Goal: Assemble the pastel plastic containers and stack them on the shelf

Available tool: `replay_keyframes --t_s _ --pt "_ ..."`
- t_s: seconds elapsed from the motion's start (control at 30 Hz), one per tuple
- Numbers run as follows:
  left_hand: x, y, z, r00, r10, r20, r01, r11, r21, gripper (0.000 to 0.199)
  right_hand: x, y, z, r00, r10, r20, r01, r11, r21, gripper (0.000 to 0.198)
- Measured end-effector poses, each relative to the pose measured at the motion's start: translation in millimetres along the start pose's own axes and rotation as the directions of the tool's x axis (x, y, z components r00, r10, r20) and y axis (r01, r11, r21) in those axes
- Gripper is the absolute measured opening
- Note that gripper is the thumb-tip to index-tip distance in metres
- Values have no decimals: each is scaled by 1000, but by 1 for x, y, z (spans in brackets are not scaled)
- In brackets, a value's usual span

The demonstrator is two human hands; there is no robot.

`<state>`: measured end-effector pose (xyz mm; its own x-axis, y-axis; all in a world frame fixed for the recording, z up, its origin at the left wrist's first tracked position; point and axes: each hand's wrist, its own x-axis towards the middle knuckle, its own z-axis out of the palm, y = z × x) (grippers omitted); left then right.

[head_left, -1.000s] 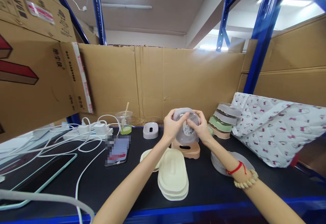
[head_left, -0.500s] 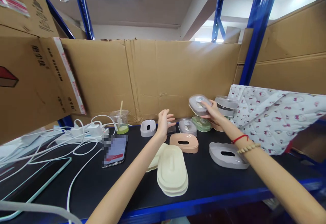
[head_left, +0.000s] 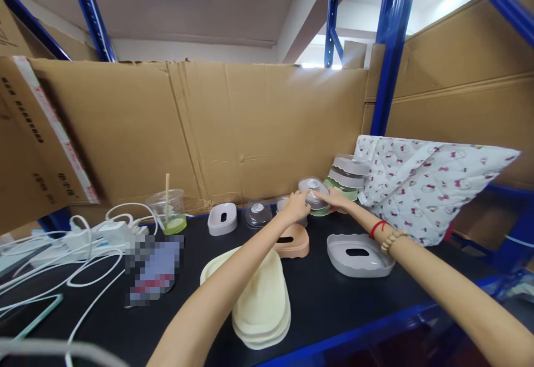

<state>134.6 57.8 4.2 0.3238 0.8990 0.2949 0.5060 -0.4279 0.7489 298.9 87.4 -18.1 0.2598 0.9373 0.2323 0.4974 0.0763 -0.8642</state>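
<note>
A grey oval box with a clear lid and a round label [head_left: 312,184] sits on top of a green box [head_left: 320,212] near the back cardboard. My right hand [head_left: 336,199] grips its right side, fingers wrapped at the edge. My left hand [head_left: 297,206] closes on its left side from the front; some fingertips are hidden. Behind my left hand, another grey lidded box [head_left: 282,203] is partly covered. Below it lies a peach oval ring-like piece with a slot [head_left: 301,243]. Cream oval pieces [head_left: 262,306] lie stacked under my left forearm.
A grey slotted tray [head_left: 361,264] lies to the right. Lidded boxes [head_left: 348,173] are stacked beside a patterned quilted cloth [head_left: 434,189]. Leftward are a clear lidded box [head_left: 258,215], a small grey slotted piece [head_left: 222,219], a cup with green drink [head_left: 174,223], a phone [head_left: 156,272] and white cables [head_left: 100,250].
The raised grey lidded box has come down onto the green box, still in my right hand. My left hand has moved right from open air to the box. The camera view has turned rightward.
</note>
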Motion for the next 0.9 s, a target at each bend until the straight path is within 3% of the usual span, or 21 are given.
replay_keyframes --t_s 0.1,0.2,0.33,0.53,0.7,0.83,0.9 --pt "16 1 16 1000 -16 -15 17 997 78 48 -8 -11 1 995 93 22 -86 969 -234 91" --pt "28 0 24 999 -21 -29 24 996 91 49 -14 -19 6 999 -39 28 48 897 -440 98" --pt "40 -3 20 998 -37 -49 43 993 110 41 -12 -18 7 996 -70 52 87 824 -561 97" --pt "45 -11 15 999 -12 -45 24 963 268 25 -5 -13 -9 987 -94 128 147 851 -505 93" --pt "47 -13 28 998 33 48 -44 968 248 34 -12 -18 -20 979 -201 36 195 868 -456 89" --pt "53 -16 37 992 89 87 -109 962 252 34 -30 -21 -40 980 -194 -54 171 945 -277 89" --pt "57 -18 39 986 111 128 -143 949 280 38 -43 -19 -59 990 -139 -16 135 980 -147 92"
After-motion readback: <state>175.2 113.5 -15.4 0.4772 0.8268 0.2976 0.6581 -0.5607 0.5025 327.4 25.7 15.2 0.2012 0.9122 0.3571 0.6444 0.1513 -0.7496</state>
